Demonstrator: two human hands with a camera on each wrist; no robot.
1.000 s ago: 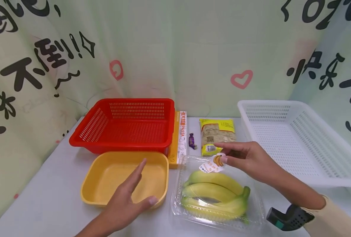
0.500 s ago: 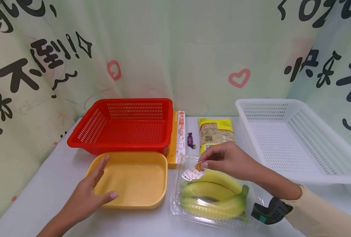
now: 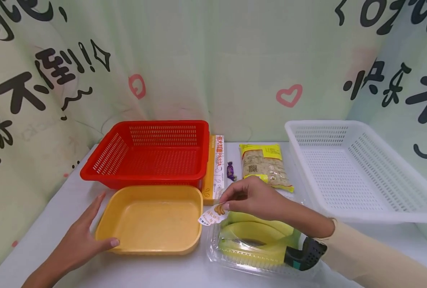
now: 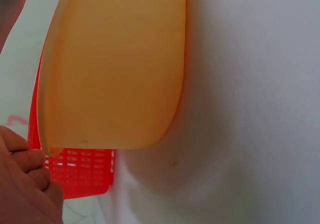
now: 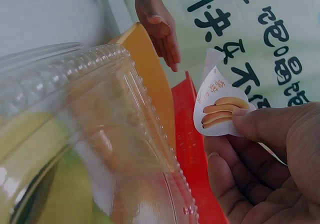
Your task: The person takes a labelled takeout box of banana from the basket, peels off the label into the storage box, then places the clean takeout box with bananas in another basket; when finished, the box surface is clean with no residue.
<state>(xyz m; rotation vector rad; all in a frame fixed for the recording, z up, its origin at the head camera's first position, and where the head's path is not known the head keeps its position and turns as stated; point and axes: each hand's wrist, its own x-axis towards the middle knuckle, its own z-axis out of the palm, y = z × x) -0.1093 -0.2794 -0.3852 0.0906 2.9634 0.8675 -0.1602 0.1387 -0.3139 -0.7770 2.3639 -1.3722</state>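
Note:
My right hand (image 3: 258,201) pinches a white paper label (image 5: 215,96) printed with a bunch of bananas, between thumb and fingertips. In the head view the label overlaps the right rim of a yellow plastic basin (image 3: 152,220). Below my right forearm lies a clear plastic clamshell box (image 3: 231,265), with yellow bananas (image 3: 251,232) inside, partly covered by the arm. My left hand (image 3: 78,238) is at the basin's left side, thumb spread and fingers extended, holding nothing. The left wrist view shows its curved fingers close to the basin's rim.
Behind the basin stands a red perforated basket (image 3: 155,156), with a yellow-and-white pasta box (image 3: 218,160) beside it. A purple wrapped candy (image 3: 230,171) and a yellow-ended bag of grain (image 3: 261,164) lie further right. A white perforated basket (image 3: 361,176) fills the right side.
My right hand has carried the label leftward from above the clamshell box to the basin's right rim. My left hand has drawn back left from over the basin to its left side.

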